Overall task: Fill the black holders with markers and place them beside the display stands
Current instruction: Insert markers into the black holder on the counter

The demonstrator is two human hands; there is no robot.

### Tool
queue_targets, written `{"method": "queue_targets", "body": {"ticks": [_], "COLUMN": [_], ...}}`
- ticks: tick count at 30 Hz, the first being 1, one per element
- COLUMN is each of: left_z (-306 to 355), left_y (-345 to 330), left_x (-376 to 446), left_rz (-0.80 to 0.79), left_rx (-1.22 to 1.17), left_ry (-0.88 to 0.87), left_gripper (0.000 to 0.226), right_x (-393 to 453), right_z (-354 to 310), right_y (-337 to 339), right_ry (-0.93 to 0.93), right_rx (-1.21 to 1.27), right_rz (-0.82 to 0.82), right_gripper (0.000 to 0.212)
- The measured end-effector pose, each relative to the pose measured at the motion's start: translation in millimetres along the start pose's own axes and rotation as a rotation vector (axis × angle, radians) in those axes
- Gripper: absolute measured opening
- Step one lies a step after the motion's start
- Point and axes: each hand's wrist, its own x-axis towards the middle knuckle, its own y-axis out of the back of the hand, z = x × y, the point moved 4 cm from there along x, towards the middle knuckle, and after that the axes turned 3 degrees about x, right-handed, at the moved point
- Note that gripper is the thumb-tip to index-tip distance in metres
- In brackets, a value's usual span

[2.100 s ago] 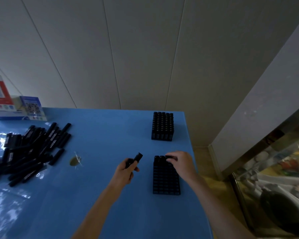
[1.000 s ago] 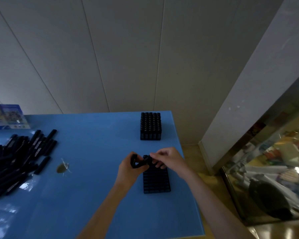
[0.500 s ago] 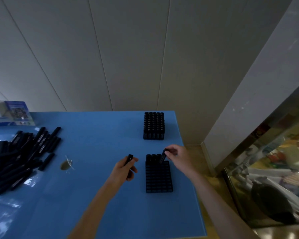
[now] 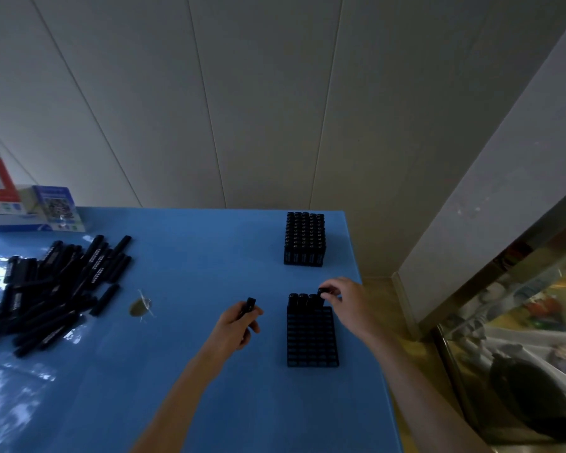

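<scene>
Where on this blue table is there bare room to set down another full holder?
Bare blue table lies between the loose marker pile and the full holder, and along the near edge. It is crowded at far left by the display stands.

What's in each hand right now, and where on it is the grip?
Left hand grips a marker by its lower body, cap end sticking up. Right hand pinches the top of another marker standing in the near holder's far row.

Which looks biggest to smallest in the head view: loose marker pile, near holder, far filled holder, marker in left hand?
1. Loose marker pile, by far the widest.
2. Near holder.
3. Far filled holder; it sits farther from the camera, so its real size may match the near one.
4. Marker in the left hand.
</scene>
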Motion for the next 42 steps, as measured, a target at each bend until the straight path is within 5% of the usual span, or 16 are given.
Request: {"method": "queue_targets", "body": {"ticks": [34,42], "left_z": [6.7,21.0], "left_y": [-16.4,-17.7], "left_x": [-5.3,-9.9], "left_rz": [-0.025,-0.012], "left_rx": [-0.018,0.133], "left_ry": [-0.018,-0.108], "left_gripper": [0.019,0.017], "right_x": [-4.4,-8.7], "right_z": [2.9,0.5], "right_y": [-6.8,2.3], "right_ry": [0.026,0.029], "right_rx": [-0.093,-0.087], "right_rz": [-0.016,0.026], "right_gripper": [0.016,0.026]}}
